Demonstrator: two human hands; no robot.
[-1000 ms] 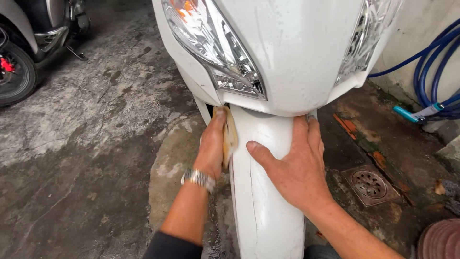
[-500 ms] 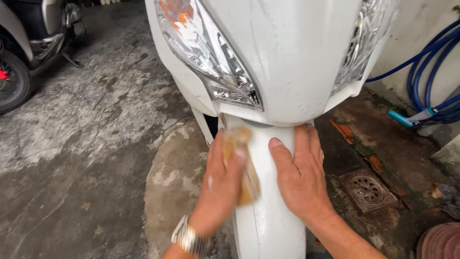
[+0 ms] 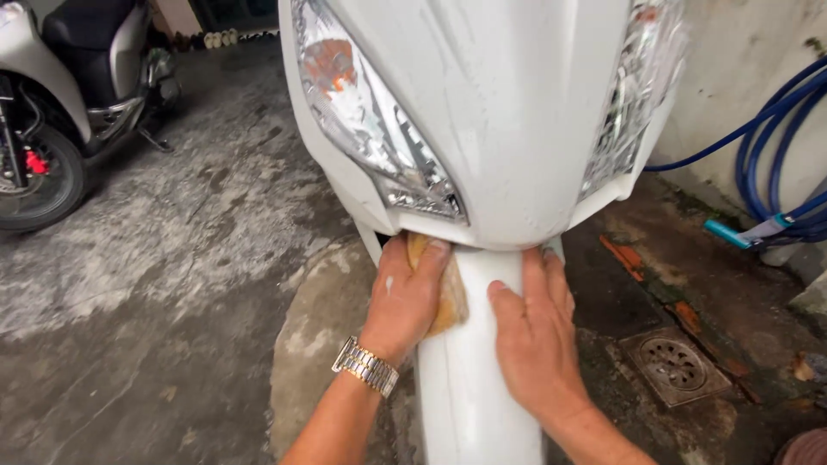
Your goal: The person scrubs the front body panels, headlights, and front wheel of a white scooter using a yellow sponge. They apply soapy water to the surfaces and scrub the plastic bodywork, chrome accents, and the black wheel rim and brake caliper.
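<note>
Head view. Item: yellow sponge (image 3: pixel 446 297), pressed against the top of the white front fender (image 3: pixel 478 379) of a white scooter (image 3: pixel 491 112), just under the nose panel and below the left-hand headlight (image 3: pixel 370 129). Handling, as judged: soft, light, squashes under the palm, likely wet and slippery against the glossy fender; best held flat with fingers wrapped over its upper edge. Left hand (image 3: pixel 405 297): grip closed on the sponge, fingers curled over it, metal wristwatch (image 3: pixel 366 366) on the wrist. Right hand (image 3: pixel 534 336): grip spread open, holding nothing, palm and fingers laid flat on the fender beside the sponge. Surroundings: wet concrete floor (image 3: pixel 172 284), floor drain (image 3: pixel 672 366), coiled blue hose (image 3: pixel 775 155), second scooter (image 3: pixel 69 95) well apart.
</note>
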